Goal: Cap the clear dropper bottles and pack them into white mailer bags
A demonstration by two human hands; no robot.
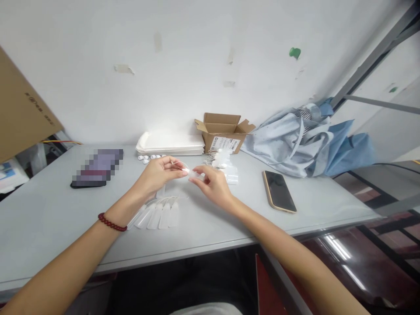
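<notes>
Far L: big carton beside the grey table; dark flat item lying on it, too blurred to tell what.
L hand: raised above table, beaded bracelet on wrist. Thumb + forefinger pinched on small white cap, other fingers curled.
Below hands: row of clear bottles flat on table, side by side.
Behind: loose caps, white trays stacked at wall.
R hand: fingertips closed on small clear bottle, just beside the cap, apart from table. Contact betw. the two: can't tell.
Technique (my view): line cap square w/ bottle mouth, light pinch, wrists steady, no tilt.
R side: open cardboard box, phone face up, blue cloth heaped in corner.
</notes>
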